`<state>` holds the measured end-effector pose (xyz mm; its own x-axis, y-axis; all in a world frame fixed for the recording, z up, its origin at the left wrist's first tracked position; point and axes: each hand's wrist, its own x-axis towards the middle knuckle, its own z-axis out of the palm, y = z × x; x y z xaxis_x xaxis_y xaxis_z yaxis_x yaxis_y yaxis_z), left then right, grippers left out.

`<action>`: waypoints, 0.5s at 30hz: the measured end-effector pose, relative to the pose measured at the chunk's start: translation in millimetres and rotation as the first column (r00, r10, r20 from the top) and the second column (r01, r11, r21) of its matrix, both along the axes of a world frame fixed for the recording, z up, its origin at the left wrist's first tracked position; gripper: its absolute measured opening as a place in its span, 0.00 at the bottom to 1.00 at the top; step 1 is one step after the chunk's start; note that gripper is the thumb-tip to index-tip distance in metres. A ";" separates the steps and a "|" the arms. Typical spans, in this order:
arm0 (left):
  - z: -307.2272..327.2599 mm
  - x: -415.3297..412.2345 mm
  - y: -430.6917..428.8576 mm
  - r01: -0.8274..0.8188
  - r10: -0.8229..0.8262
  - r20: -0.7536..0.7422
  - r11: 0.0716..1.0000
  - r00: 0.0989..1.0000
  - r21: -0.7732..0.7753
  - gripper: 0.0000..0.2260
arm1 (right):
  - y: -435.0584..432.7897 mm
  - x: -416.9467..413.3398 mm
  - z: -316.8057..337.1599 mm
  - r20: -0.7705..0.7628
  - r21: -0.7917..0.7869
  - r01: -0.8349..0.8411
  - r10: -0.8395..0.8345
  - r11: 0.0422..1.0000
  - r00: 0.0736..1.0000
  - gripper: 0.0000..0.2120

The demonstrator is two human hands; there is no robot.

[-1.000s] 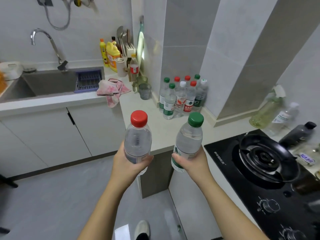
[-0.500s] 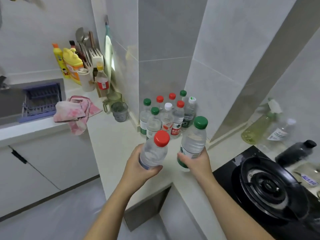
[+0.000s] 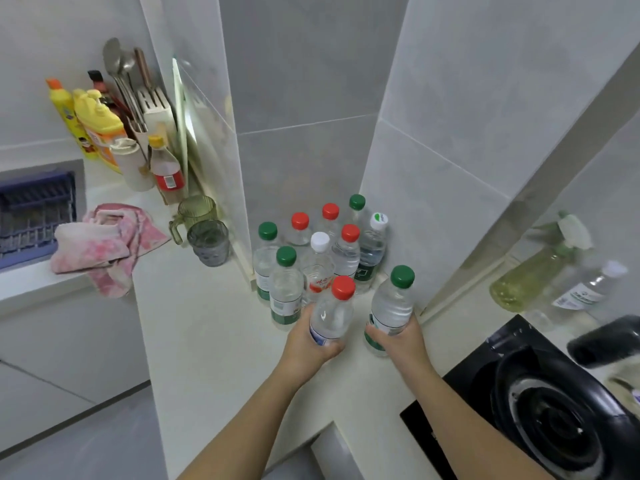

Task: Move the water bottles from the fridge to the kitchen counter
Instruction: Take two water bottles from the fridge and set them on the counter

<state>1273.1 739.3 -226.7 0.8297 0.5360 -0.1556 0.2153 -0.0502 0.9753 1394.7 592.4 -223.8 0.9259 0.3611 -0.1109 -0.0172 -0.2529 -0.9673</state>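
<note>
My left hand (image 3: 313, 342) grips a red-capped water bottle (image 3: 334, 310) round its lower body, tilted slightly, just in front of the cluster. My right hand (image 3: 398, 337) grips a green-capped water bottle (image 3: 393, 306), upright, its base at or just above the pale kitchen counter (image 3: 207, 334). Several water bottles (image 3: 318, 251) with red, green and white caps stand packed in the tiled corner behind both held bottles.
A black gas hob (image 3: 540, 410) lies at the right, with a spray bottle (image 3: 533, 271) and other bottles behind it. Two cups (image 3: 207, 242), a pink cloth (image 3: 100, 244), detergent bottles (image 3: 97, 129) and a utensil holder (image 3: 152, 109) sit left, by the sink's blue rack (image 3: 31, 209).
Both hands carried their bottles forward and down from over the floor to the counter corner. The view moved closer and turned right, so the sink slid out of sight.
</note>
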 end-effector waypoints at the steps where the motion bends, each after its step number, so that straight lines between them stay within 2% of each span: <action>1: -1.7 7.6 0.0 0.008 -0.008 0.002 1.000 1.000 0.003 0.27 | 0.9 5.6 -3.8 0.005 -0.005 0.001 -0.001 1.000 1.000 0.23; 9: -23.8 36.2 1.7 -0.052 0.052 0.064 0.999 0.997 -0.007 0.30 | 6.5 31.8 -29.9 0.035 -0.016 0.021 -0.020 1.000 0.999 0.20; 15: -35.4 36.8 9.4 0.002 -0.003 0.048 1.000 0.999 0.008 0.31 | 6.5 36.6 -37.3 0.008 -0.020 0.017 -0.017 1.000 1.000 0.18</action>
<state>1309.9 748.7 -262.1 0.8376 0.5349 -0.1113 0.1680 -0.0582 0.9841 1431.4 599.0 -261.1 0.9327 0.3432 -0.1110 -0.0143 -0.2723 -0.9621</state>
